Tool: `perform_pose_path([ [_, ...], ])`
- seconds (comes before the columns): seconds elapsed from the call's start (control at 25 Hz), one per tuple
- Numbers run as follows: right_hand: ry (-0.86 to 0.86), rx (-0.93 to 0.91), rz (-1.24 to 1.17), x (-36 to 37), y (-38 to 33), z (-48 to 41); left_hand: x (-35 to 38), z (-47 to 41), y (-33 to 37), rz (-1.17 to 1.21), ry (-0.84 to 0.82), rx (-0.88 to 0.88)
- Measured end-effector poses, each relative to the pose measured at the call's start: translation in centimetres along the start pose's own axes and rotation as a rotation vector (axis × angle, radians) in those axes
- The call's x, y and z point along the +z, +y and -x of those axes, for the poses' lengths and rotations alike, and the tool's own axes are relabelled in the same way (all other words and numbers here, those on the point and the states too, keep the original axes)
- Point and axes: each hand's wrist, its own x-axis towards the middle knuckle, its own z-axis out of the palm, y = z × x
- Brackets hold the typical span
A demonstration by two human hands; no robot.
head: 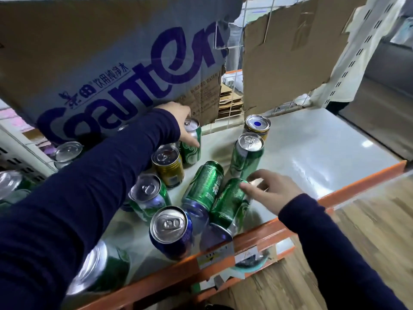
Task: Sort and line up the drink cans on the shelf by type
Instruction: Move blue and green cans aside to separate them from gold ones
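On a pale shelf [312,139] with an orange front edge [348,193], the left hand [178,119] reaches to about eleven o'clock and wraps its fingers around an upright green can [192,151] at the back, just under a printed cardboard box [116,63]. The right hand [273,190], at about three o'clock of the cluster, has its fingers loosely spread, fingertips touching the upper end of a green can lying on its side [228,202]; it is not closed on it. A second toppled green can [204,186] lies touching beside that one. Around them stand a gold can [168,163], a blue can [172,231], a tall green can [247,155] and a yellow can [257,126] behind it.
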Motion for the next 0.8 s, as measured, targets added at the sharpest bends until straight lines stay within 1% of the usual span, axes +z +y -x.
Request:
perform_pose_path([
  [0.08,-0.078,0.020,0.069,1.9,-0.2,0.4,-0.7,1.2,0.4,-0.067,0.123,0.076],
  [0.12,-0.074,0.024,0.079,2.6,-0.4,0.5,-0.8,1.9,0.8,-0.052,0.187,0.118],
  [0.16,-0.050,0.028,0.021,3.1,-0.6,0.6,-0.8,2.6,1.4,-0.020,0.227,0.159],
  [0.2,-0.023,0.035,-0.110,3.4,-0.7,0.7,-0.6,3.2,2.0,0.009,0.231,0.198],
  [0.24,0.002,0.034,-0.294,3.4,-0.7,0.9,-0.2,3.8,2.7,0.030,0.203,0.228],
  [0.28,0.028,0.031,-0.468,3.4,-0.7,1.1,0.3,4.3,3.4,0.044,0.156,0.245],
  [0.32,0.069,0.007,-0.564,3.2,-0.4,1.1,0.8,4.6,4.0,0.041,0.095,0.247],
  [0.36,0.125,-0.044,-0.563,3.1,-0.3,1.2,1.4,4.8,4.5,0.023,0.030,0.239],
  [0.4,0.190,-0.110,-0.507,2.9,-0.1,1.4,2.0,4.8,5.0,0.005,-0.033,0.224],
  [0.52,0.443,-0.307,-0.235,2.6,0.4,2.0,3.8,4.5,6.1,0.035,-0.180,0.157],
  [0.56,0.491,-0.337,-0.170,2.4,0.8,2.1,4.1,4.3,6.3,0.058,-0.202,0.141],
  [0.6,0.494,-0.333,-0.134,2.2,1.2,2.1,4.3,4.2,6.6,0.076,-0.215,0.128],
  [0.68,0.440,-0.302,-0.105,2.0,1.7,2.1,4.2,4.5,7.0,0.104,-0.209,0.122],
  [0.8,0.429,-0.325,-0.146,1.8,2.1,2.2,3.1,5.5,7.0,0.168,-0.138,0.143],
])
